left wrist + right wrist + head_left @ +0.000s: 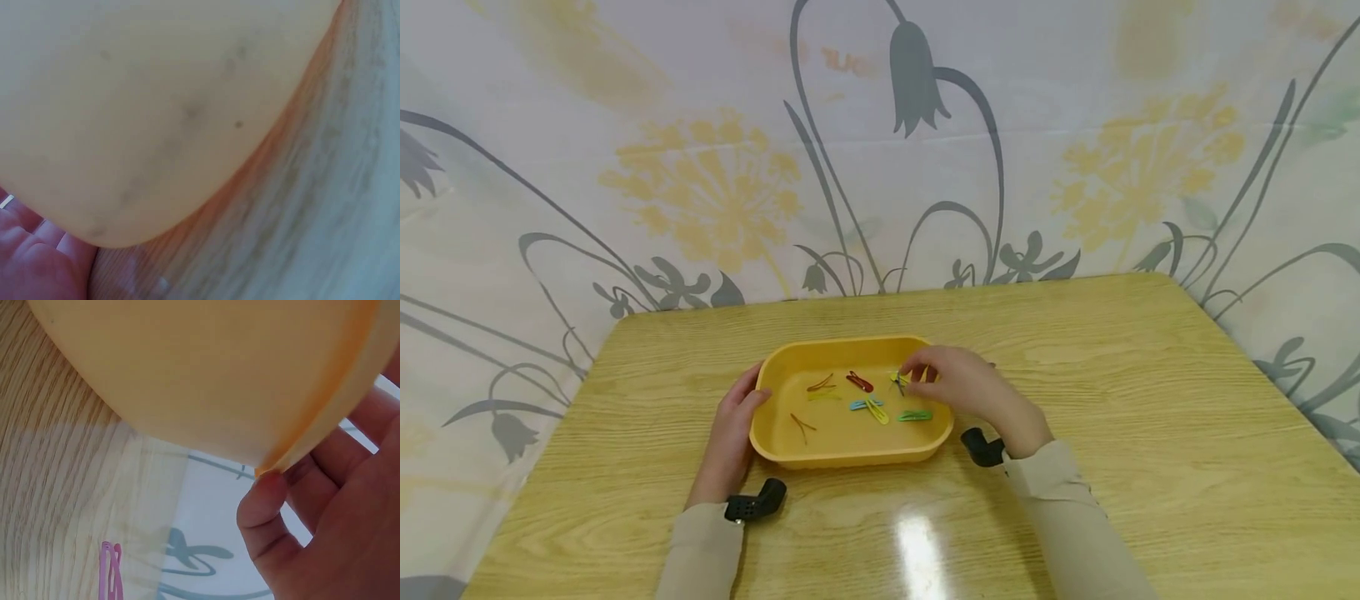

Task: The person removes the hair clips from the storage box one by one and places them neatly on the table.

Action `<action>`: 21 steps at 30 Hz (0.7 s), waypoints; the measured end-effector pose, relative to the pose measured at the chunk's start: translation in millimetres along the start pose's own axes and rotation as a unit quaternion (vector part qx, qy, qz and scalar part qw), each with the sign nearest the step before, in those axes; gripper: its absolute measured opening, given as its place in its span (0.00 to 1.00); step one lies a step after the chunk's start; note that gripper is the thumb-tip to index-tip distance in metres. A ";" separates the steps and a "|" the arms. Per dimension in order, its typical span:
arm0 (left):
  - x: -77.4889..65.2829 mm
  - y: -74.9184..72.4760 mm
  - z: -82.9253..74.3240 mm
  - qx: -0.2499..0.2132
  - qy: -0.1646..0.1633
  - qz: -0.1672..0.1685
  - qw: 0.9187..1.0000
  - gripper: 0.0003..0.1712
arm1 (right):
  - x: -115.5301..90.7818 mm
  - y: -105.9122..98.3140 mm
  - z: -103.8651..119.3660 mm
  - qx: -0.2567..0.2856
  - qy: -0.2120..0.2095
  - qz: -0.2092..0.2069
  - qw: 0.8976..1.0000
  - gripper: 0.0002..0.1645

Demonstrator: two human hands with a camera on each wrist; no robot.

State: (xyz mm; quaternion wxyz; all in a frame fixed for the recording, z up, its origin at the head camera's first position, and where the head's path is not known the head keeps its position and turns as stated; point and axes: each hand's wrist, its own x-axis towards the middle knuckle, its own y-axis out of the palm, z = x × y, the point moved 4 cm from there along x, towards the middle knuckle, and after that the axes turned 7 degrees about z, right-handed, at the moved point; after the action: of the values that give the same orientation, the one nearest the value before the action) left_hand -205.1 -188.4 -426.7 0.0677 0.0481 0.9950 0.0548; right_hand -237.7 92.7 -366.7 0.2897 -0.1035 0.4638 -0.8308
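Note:
A yellow plastic tray [850, 457] stands on the wooden table with several snap hair clips lying in it. My left hand [735, 425] grips its left end, thumb over the rim and fingers outside. My right hand [973, 387] reaches over the right end. Its thumb and fingertips are curled close to a dark blue hair clip [900, 386], which crosses a yellow one; whether they pinch it is unclear. Nearby lie a red clip [860, 382], a light blue clip [857, 405], a yellow clip [877, 412] and a green clip [915, 415]. The tray wall hides the fingertips in the right wrist view.
At the tray's left side lie an orange-brown clip [822, 383], a yellow-green clip [825, 397] and an orange clip [803, 427]. A pink hair clip [110, 572] is on the table outside the tray. Flower-patterned cloth [850, 167] hangs behind the table's far edge.

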 end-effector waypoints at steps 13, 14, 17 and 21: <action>1.7 -0.1 2.4 -0.006 0.000 0.003 1.000 0.26 | -1.4 7.5 8.2 -0.062 0.009 0.044 0.997 0.13; 1.6 -0.4 2.4 -0.007 0.000 0.002 1.000 0.26 | -1.2 8.5 9.0 -0.063 0.008 0.047 0.997 0.13; 0.9 -0.9 1.7 -0.007 -0.002 0.001 1.000 0.26 | -0.3 12.0 10.3 -0.065 0.004 0.054 0.996 0.13; 0.5 -1.0 0.4 -0.008 0.002 0.003 1.000 0.26 | 2.2 16.6 11.4 -0.070 -0.003 0.054 0.996 0.13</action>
State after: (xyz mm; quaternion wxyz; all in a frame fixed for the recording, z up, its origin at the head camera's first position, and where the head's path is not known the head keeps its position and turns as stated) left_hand -205.6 -189.3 -427.3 0.0662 0.0509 0.9945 0.0629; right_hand -228.1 76.7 -374.4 0.3280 -0.1009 0.5252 -0.7787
